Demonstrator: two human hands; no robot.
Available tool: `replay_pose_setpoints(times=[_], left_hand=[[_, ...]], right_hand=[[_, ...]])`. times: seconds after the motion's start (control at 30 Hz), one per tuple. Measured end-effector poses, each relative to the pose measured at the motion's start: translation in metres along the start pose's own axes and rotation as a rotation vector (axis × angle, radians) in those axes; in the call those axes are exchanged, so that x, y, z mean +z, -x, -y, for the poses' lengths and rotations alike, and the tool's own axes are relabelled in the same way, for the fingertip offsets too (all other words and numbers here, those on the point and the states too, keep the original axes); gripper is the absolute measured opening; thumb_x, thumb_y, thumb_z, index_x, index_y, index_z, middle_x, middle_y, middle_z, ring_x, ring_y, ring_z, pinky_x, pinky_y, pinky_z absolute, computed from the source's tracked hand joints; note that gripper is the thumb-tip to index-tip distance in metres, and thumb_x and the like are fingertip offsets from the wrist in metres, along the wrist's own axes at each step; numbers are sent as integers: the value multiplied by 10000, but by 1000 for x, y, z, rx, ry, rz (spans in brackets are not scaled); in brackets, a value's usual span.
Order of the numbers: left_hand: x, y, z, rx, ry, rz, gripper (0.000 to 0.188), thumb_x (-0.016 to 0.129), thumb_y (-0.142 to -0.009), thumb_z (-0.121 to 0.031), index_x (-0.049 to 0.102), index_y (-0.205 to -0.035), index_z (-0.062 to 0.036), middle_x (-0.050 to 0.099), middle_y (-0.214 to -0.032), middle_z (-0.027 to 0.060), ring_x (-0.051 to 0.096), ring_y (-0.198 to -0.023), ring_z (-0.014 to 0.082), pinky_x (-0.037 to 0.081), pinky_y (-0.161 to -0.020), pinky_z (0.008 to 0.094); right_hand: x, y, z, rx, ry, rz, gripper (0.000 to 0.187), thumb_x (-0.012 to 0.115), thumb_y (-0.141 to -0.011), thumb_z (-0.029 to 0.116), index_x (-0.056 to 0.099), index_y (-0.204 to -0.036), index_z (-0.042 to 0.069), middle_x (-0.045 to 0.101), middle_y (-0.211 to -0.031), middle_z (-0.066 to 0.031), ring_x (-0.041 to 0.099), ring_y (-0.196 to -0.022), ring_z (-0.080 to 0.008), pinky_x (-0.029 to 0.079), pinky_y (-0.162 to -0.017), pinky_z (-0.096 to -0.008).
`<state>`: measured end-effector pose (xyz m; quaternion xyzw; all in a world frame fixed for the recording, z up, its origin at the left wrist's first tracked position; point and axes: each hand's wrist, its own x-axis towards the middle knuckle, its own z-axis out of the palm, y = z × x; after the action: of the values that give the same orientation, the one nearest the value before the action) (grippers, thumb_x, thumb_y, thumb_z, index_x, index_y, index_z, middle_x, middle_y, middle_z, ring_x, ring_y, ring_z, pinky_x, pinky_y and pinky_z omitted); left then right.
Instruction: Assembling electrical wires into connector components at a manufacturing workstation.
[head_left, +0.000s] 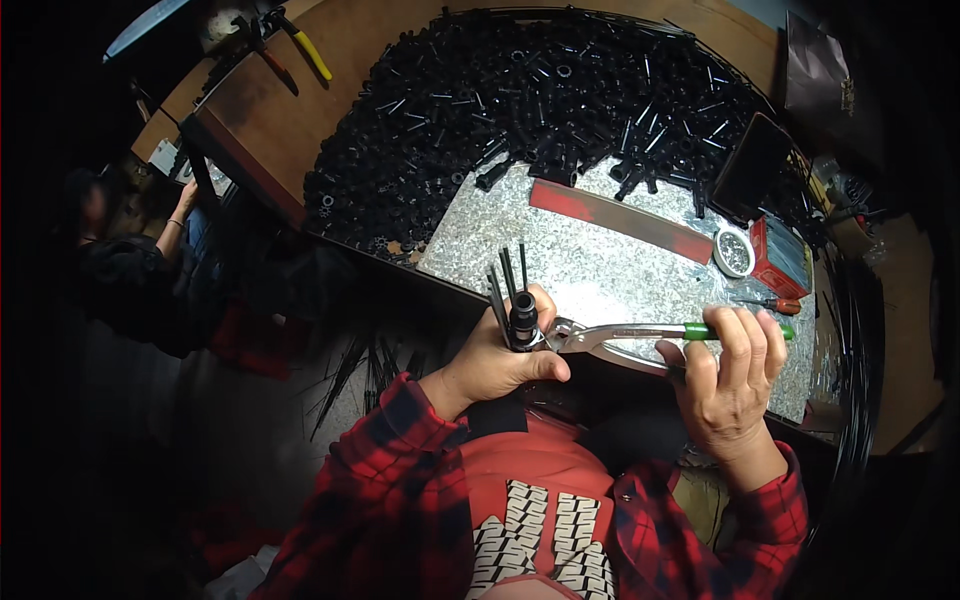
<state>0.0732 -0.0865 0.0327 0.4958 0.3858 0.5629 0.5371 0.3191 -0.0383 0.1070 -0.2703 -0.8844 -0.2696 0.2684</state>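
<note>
My left hand (500,362) is closed around a short black cylindrical part (523,310), with its round open end facing up. Several thin black rods (497,290) stand up beside that part, in the same grip. In my right hand (735,385) is a pair of pliers (640,331) with green handle grips. My right fingers curl over the upper handle, and the thumb is by the lower one. The silver jaws reach to the base of the black part, next to my left thumb and fingers. Exactly what they touch is too small to tell.
Black tubular parts (480,95) are heaped behind a speckled work surface (480,235). A red-and-grey bar (620,220), a white bowl (733,253) of small pieces, a red box (780,257) and a screwdriver (785,306) lie there. Another person's arm (172,228) shows at far left.
</note>
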Motion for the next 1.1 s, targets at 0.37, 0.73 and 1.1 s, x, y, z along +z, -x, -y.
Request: replay_pose_setpoints(times=[0.37, 0.73, 1.1], left_hand=[[0, 0, -4, 32, -163, 15, 606, 845, -589, -430, 398, -846, -110, 375, -794, -48, 406, -760, 43, 358, -683, 197], [-3, 14, 3, 117, 34, 164, 604, 884, -509, -284, 605, -985, -38, 529, -725, -46, 480, -625, 27, 381, -539, 190], [0, 1, -8, 206, -142, 387, 430, 856, -602, -191, 674, -964, -47, 684, -853, 59, 638, -753, 105, 493, -665, 221]], right_hand=[[-6, 3, -4, -88, 4, 6, 225, 658, -782, 183, 471, -755, 61, 566, -920, -129, 562, -812, -272, 421, -738, -414], [-22, 24, 2, 429, -1087, 716, 339, 793, -684, 128, 521, -855, 23, 603, -725, -137, 619, -618, -234, 475, -561, -305], [-26, 27, 6, 673, -1817, 1378, 373, 742, -743, 66, 471, -989, -7, 576, -685, -81, 625, -628, -178, 499, -574, -290]])
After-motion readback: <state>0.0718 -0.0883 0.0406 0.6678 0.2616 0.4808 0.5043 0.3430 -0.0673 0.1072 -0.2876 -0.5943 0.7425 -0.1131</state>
